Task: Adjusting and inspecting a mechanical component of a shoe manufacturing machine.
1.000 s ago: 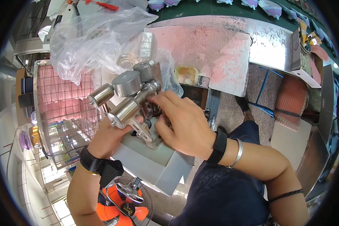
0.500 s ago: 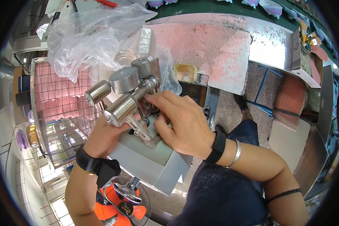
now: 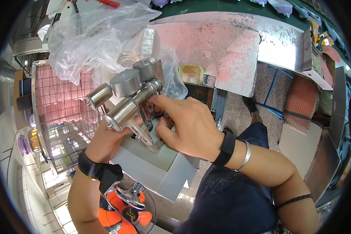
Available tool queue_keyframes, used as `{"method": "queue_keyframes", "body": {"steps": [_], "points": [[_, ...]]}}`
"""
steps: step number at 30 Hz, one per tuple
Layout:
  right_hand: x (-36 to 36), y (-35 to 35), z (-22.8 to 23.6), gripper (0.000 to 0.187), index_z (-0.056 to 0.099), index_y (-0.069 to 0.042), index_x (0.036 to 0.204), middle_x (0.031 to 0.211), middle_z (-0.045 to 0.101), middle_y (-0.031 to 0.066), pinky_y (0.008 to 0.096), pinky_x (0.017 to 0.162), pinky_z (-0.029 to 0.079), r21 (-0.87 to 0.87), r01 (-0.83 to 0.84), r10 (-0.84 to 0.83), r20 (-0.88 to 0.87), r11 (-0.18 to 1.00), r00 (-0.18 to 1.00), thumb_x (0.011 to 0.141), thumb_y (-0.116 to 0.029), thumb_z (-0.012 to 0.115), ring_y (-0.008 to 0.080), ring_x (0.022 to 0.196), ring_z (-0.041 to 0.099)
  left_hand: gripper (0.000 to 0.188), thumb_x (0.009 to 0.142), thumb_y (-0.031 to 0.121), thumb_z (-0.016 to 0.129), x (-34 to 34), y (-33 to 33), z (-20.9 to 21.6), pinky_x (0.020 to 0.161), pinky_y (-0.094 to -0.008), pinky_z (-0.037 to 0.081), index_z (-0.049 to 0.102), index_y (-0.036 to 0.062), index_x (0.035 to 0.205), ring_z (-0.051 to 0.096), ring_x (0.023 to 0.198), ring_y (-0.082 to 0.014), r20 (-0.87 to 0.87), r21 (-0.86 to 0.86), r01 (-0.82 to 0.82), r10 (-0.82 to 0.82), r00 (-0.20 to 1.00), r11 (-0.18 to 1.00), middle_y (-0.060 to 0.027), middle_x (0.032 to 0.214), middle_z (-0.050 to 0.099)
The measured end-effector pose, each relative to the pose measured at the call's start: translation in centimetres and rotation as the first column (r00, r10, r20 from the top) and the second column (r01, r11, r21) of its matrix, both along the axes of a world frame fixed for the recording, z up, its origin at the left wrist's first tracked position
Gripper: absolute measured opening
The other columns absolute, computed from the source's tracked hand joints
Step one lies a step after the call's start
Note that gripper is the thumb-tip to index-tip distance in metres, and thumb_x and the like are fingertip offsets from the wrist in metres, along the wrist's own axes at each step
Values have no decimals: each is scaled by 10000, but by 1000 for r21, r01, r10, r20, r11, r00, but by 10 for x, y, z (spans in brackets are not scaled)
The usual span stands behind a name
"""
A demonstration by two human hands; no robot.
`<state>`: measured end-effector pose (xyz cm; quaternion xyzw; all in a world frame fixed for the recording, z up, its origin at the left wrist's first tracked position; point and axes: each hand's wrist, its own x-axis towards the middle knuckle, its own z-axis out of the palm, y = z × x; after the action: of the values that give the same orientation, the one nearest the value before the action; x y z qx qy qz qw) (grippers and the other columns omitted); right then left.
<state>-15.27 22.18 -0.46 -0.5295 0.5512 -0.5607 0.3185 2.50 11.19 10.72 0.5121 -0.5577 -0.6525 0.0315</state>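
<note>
A grey bench machine (image 3: 144,171) stands before me, with metal cylinders and a round metal drum (image 3: 126,82) on top. My left hand (image 3: 104,142) reaches in at the machine's left side, behind the bracket; its fingers are mostly hidden by the metal parts. From the right, my right hand (image 3: 189,126) bends its fingers in under the long metal roller (image 3: 129,111). Its forefinger lies beside the roller's far end and its thumb points at the small parts below. Something small and reddish-brown shows between them, too hidden to name.
Crumpled clear plastic bags (image 3: 93,43) lie beyond the machine. A wire rack (image 3: 64,113) stands left, an orange-bladed fan (image 3: 121,210) below. A pink-dusted board (image 3: 222,50) and a yellowish dish (image 3: 191,74) lie beyond my right hand. An open carton (image 3: 318,66) sits far right.
My right hand has shifted slightly, its thumb moving a little left and nearer the machine's parts. The left hand stays nearly where it was.
</note>
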Motion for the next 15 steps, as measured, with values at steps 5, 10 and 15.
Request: {"method": "queue_keyframes", "body": {"steps": [5,10,15], "points": [[2,0,-3,278,628,-70,1025,851,640,108,411,652,458,-71,-32,26,-88,997,996,751,-109,597,311,715,618,549,869,11,645,3,-1,0,1048,-375,416,429,11,1373,541,1211,-199,-11,20,-22,22,1000,1000,-96,1300,552],[-5,2,-4,280,648,-80,1026,866,621,88,402,661,466,-47,-121,110,-184,992,977,752,-119,603,299,759,612,557,864,30,657,3,-1,0,1038,-372,417,434,15,1374,544,1191,-190,-45,26,-6,7,999,1000,-88,1286,560],[-8,3,-3,311,650,-67,1060,873,616,104,398,691,481,-54,11,-12,-14,998,1000,755,-91,593,300,791,608,573,862,37,663,1,0,0,1033,-369,417,427,19,1384,545,1180,-186,-2,14,-24,24,1000,1000,-82,1270,569]]}}
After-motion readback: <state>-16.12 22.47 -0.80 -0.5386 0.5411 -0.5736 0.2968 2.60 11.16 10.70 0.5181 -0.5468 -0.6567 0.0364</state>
